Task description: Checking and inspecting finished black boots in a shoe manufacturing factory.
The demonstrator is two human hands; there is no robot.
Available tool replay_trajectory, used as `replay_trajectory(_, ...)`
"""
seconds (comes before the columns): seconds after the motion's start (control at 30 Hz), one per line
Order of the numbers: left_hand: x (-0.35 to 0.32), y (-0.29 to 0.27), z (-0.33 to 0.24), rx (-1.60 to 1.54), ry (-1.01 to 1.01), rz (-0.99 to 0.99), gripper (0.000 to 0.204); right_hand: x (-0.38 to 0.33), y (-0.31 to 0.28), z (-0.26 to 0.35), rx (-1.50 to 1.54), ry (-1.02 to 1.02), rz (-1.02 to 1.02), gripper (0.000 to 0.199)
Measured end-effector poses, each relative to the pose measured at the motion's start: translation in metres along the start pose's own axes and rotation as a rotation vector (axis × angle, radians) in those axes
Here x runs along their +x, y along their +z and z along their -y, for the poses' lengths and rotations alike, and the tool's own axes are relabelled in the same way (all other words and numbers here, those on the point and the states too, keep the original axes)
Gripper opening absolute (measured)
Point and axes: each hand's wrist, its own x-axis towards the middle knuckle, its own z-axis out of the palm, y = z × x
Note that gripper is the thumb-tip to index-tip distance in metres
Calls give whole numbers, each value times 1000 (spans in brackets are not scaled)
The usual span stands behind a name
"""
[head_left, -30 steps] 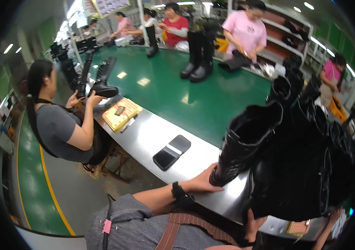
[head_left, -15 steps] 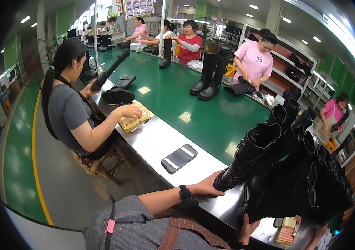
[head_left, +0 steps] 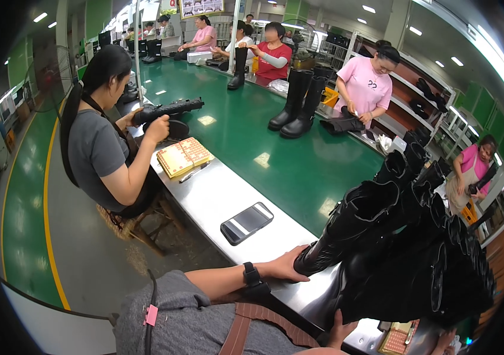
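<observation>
- Head view shows our left hand [head_left: 287,267] laid flat on the steel table [head_left: 216,195], fingers stretched and touching the foot of a black boot [head_left: 346,228]; the grip is open, closed around nothing.
- That boot lies tilted, its shaft rising away from the fingertips toward a heap of black boots [head_left: 435,260] just beyond it.
- Our right hand [head_left: 337,328] shows only as fingertips under the heap at the near table edge; we cannot tell how far its grip is closed or what it has.
- A black wristband [head_left: 253,278] sits just behind the left grip.
- A dark phone [head_left: 246,222] lies on the table near the left hand, on its outer side.
- Farther along the table a yellow booklet [head_left: 184,157] lies, where a seated person in grey [head_left: 101,154] holds 1 black boot.
</observation>
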Motion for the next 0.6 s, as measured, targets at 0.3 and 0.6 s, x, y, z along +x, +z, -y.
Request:
replay_trajectory(0.3, 0, 0, -1, 25, -46, 41, 97, -2, 2, 14, 10, 12, -4, 66)
replay_trajectory(0.6, 7, -5, -2, 6, -153, 92, 100, 5, 5, 19, 106, 124, 5, 53)
